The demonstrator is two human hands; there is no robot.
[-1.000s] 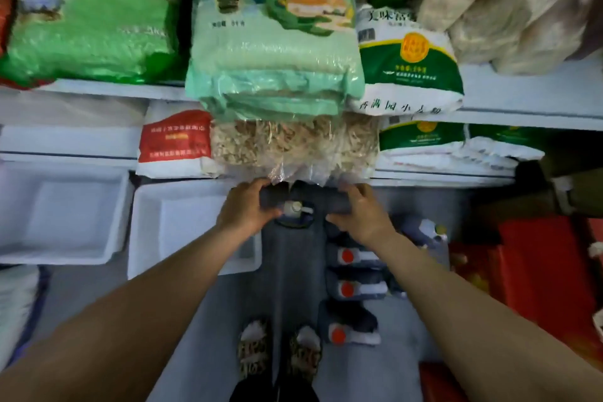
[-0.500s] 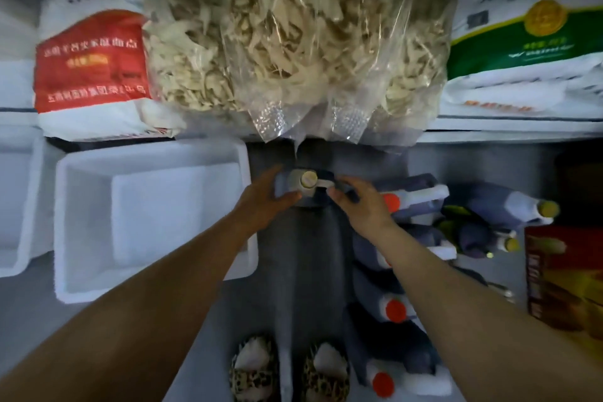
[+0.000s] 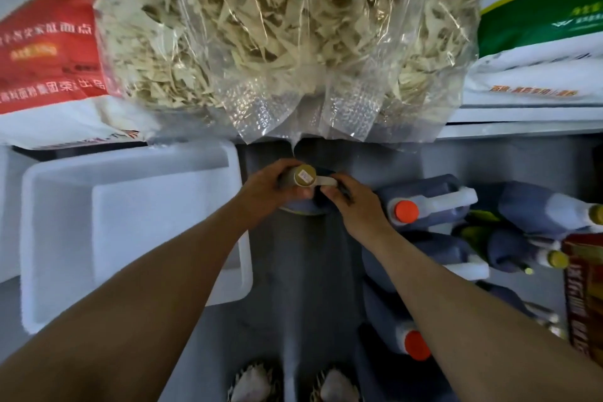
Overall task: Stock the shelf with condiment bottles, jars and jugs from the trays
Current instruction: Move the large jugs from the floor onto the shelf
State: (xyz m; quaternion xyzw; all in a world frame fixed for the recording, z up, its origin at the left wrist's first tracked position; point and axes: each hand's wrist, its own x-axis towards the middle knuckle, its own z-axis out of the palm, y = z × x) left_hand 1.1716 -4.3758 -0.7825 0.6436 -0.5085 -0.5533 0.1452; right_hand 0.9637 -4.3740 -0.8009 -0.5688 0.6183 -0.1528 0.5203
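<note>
Gold-capped jug [image 3: 305, 177]: one, gripped by left hand [image 3: 270, 189] and right hand [image 3: 350, 202], fingers curled. Two orange-capped jugs [image 3: 424, 202] lie beside the right fingers; clear bags [image 3: 277, 42] overhang above them.

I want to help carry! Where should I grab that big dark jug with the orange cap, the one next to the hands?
Grab the white handle on the dark jug with the orange cap. The jug lies tipped with cap and handle facing up, so come from above and curl your fingers through the loop. The body looks wide and smooth, probably too big for one hand. Use your other hand underneath.
</note>
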